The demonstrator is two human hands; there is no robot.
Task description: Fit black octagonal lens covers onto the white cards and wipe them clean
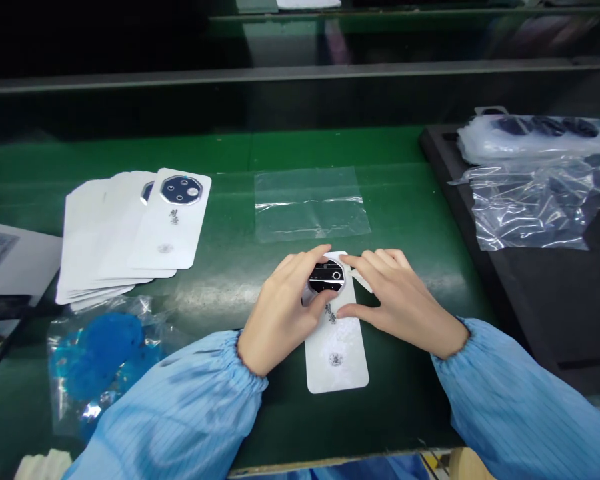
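A white phone back cover [337,353] lies flat on the green mat [405,220], its round black camera ring [326,275] at the far end. My left hand [283,313] curls around the ring, thumb and fingers pinching its edge. My right hand [397,300] rests on the cover's upper right, fingertips pressed down beside the ring and on a small film tab. Both wrists wear blue sleeves.
A fanned stack of white back covers [130,233] lies at the left. A clear plastic bag [310,203] lies flat beyond my hands. A bag of blue items [97,360] sits near left. A black tray [540,280] at right holds crumpled plastic bags [535,200].
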